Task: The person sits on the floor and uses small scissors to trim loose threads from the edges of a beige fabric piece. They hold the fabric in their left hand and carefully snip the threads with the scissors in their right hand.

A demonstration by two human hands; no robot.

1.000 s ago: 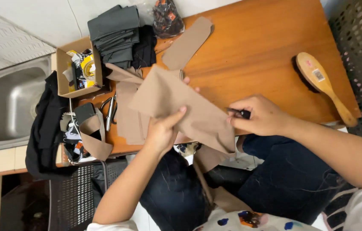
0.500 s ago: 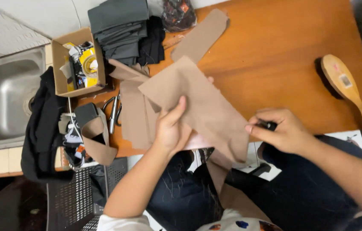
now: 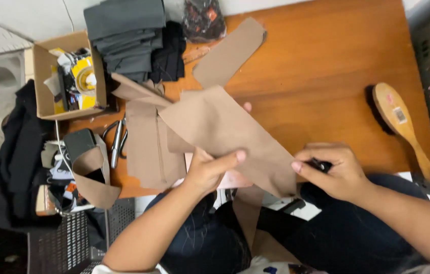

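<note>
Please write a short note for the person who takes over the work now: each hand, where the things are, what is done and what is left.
Left hand: pinches the big brown sheet at its lower edge, above the table.
Right hand: grips a small dark tool at the sheet's right corner.
More brown pieces lie under it; scissors lie left of them, unused.
Done and left: cannot tell; no cut or mark shows.

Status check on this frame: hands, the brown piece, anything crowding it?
Left hand grips the brown fabric piece, lifted over the wooden table. Right hand pinches a small dark tool at its edge. More brown pieces lie underneath; scissors beside.
</note>
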